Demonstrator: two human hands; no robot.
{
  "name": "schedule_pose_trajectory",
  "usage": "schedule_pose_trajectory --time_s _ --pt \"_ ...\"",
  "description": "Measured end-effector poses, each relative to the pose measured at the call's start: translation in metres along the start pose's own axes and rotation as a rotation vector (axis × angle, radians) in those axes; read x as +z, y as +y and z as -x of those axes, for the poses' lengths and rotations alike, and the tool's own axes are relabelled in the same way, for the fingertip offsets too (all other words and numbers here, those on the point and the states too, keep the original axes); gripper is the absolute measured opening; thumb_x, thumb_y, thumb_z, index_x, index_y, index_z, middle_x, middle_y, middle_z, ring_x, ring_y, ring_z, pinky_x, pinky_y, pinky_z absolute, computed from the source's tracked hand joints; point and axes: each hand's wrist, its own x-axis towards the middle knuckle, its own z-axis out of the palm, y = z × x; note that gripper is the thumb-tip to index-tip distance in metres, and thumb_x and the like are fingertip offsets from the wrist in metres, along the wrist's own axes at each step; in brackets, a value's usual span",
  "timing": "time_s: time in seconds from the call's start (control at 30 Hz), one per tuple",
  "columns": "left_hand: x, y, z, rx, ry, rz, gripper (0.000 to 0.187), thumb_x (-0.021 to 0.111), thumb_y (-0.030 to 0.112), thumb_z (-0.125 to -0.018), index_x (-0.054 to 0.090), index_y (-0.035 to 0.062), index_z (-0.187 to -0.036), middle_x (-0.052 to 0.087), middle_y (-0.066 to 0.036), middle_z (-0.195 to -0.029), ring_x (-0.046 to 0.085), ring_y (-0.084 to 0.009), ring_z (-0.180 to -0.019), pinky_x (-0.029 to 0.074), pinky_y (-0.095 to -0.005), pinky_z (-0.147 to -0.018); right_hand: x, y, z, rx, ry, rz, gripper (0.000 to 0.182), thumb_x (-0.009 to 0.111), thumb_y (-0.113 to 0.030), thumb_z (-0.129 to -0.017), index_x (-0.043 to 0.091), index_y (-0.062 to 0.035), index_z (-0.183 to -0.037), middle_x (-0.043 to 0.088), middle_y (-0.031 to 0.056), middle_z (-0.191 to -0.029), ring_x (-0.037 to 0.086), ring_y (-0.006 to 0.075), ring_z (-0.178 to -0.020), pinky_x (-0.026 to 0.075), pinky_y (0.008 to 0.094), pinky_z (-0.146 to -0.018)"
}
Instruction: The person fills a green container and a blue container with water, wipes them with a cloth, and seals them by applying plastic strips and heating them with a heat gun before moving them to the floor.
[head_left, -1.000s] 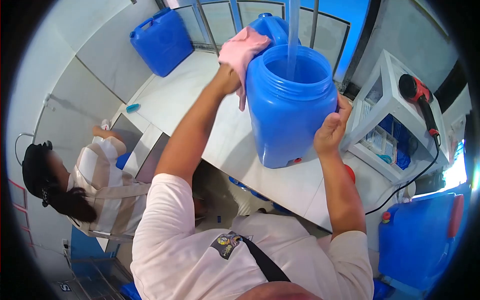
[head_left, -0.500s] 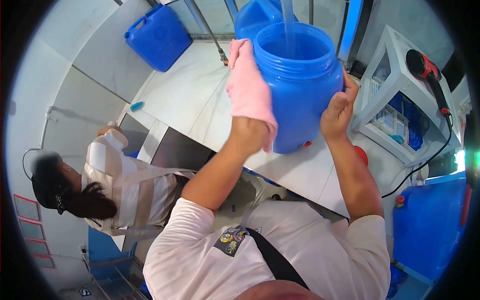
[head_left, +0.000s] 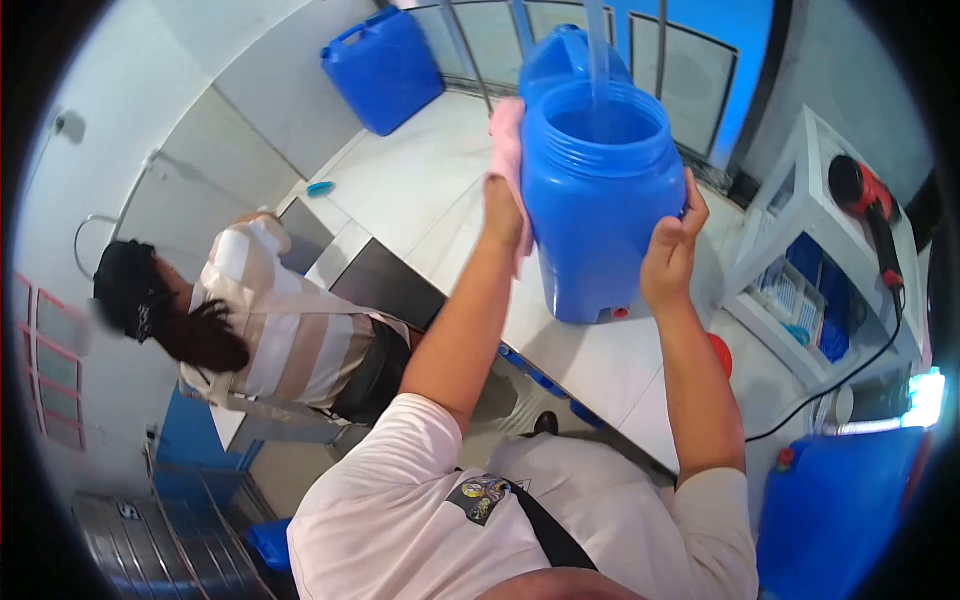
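Note:
A blue wide-mouthed plastic water jug (head_left: 600,230) stands upright on the white tiled counter (head_left: 440,180), its threaded neck uncapped. Into its mouth reaches a clear stream or tube (head_left: 598,50); I cannot tell which. My left hand (head_left: 503,215) presses a pink cloth (head_left: 508,140) against the jug's left side, its fingers mostly hidden under the cloth. On the opposite side, my right hand (head_left: 670,262) grips the jug, thumb toward me and fingers around the far side. A small red plug (head_left: 620,313) shows low on the jug's front.
Behind stands another blue jug (head_left: 565,60), and a blue jerrycan (head_left: 382,75) is at the back left. A white shelf (head_left: 800,250) with a red-black heat gun (head_left: 865,195) on top stands right, its cord hanging. A person (head_left: 270,330) works at left beside a sink recess (head_left: 375,285).
The view has shifted, so the surroundings sit lower and further right. My left hand and the cloth have moved from the jug's front left to its left side. My right hand keeps its hold.

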Motion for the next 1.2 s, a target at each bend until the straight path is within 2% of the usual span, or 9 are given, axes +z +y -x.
schedule_pose_trajectory --time_s 0.13,0.2,0.33,0.43,0.6,0.7,0.8,1.03,1.2 --pt "-0.031 -0.093 0.037 -0.45 0.194 0.265 0.062 0.033 0.049 -0.104 0.043 0.0023 -0.145 0.057 -0.01 -0.135 0.057 -0.0193 -0.118 0.048 -0.0309 -0.096 -0.011 -0.001 -0.001 0.055 -0.148 -0.031 0.084 0.031 -0.06 -0.1 0.012 0.0039 -0.152 0.027 0.0222 -0.153 0.031 0.0289 -0.141 0.025 0.0395 -0.116" --pt "-0.043 -0.122 0.079 -0.471 0.133 0.226 0.067 0.031 0.053 -0.104 0.027 0.0078 -0.154 0.037 -0.009 -0.151 0.036 -0.0224 -0.137 0.034 -0.0332 -0.11 -0.016 -0.007 -0.001 0.009 -0.186 0.019 0.081 0.036 -0.054 -0.101 0.012 0.0043 -0.152 0.028 0.023 -0.151 0.032 0.0329 -0.14 0.025 0.0422 -0.115" --pt "-0.004 -0.055 0.118 -0.709 0.367 0.226 0.067 0.035 0.051 -0.104 0.023 0.0116 -0.156 0.033 -0.009 -0.154 0.037 -0.0263 -0.135 0.037 -0.0349 -0.106 -0.038 -0.034 0.002 -0.059 -0.331 0.312 0.069 0.047 -0.034 -0.103 0.016 0.0031 -0.152 0.027 0.0256 -0.151 0.032 0.0388 -0.138 0.026 0.0456 -0.115" --pt "0.027 -0.009 0.159 -0.551 0.18 -0.499 0.065 0.049 0.038 -0.091 0.033 0.0047 -0.145 0.041 -0.013 -0.139 0.045 -0.0265 -0.123 0.042 -0.0333 -0.095 -0.063 -0.055 0.033 0.015 -0.392 0.269 0.06 0.05 -0.024 -0.101 0.025 0.0006 -0.15 0.035 0.0229 -0.146 0.037 0.036 -0.135 0.03 0.0451 -0.114" --pt "0.096 0.052 0.167 -0.226 -0.177 -1.688 0.064 0.071 0.016 -0.071 0.049 -0.0068 -0.127 0.055 -0.02 -0.114 0.06 -0.0269 -0.105 0.051 -0.0307 -0.076 -0.106 -0.039 0.125 1.085 -0.394 -0.576 0.056 0.046 -0.04 -0.103 0.036 -0.0064 -0.148 0.049 0.0112 -0.141 0.048 0.0274 -0.131 0.036 0.0452 -0.111" --pt "0.132 0.119 0.147 -0.157 -0.752 -1.495 0.044 0.069 0.007 -0.072 0.056 -0.0009 -0.113 0.057 -0.015 -0.098 0.065 -0.0302 -0.091 0.054 -0.0397 -0.069 -0.118 -0.069 0.136 1.274 -0.227 -1.082 0.064 0.041 -0.054 -0.101 0.038 -0.0101 -0.148 0.046 0.008 -0.147 0.045 0.0263 -0.135 0.038 0.0457 -0.111" --pt "0.13 0.071 0.155 0.218 -0.749 -1.218 0.035 0.07 0.008 -0.07 0.058 0.0033 -0.103 0.059 -0.017 -0.095 0.064 -0.0346 -0.09 0.055 -0.0423 -0.072 -0.126 -0.073 0.135 1.271 -0.109 -1.395 0.073 0.039 -0.065 -0.098 0.037 -0.0134 -0.149 0.042 0.0062 -0.152 0.042 0.0278 -0.139 0.036 0.0459 -0.113" --pt "0.07 -0.045 0.209 0.088 -0.64 -0.892 0.051 0.064 0.02 -0.084 0.051 0.0138 -0.134 0.063 -0.02 -0.116 0.058 -0.0396 -0.114 0.052 -0.0443 -0.089 -0.151 -0.049 0.127 0.999 0.015 -0.953 0.051 0.053 -0.016 -0.101 0.035 -0.0034 -0.147 0.049 0.0107 -0.143 0.047 0.0259 -0.133 0.039 0.0405 -0.111" --pt "0.033 -0.003 0.187 -0.741 -1.373 -0.848 0.06 0.06 0.031 -0.094 0.039 0.0056 -0.145 0.047 -0.021 -0.142 0.051 -0.0314 -0.129 0.043 -0.0387 -0.105 -0.17 -0.062 0.106 0.862 0.158 -0.583 0.044 0.057 -0.003 -0.096 0.041 0.0014 -0.137 0.055 0.0093 -0.127 0.055 0.0178 -0.116 0.043 0.0339 -0.101"
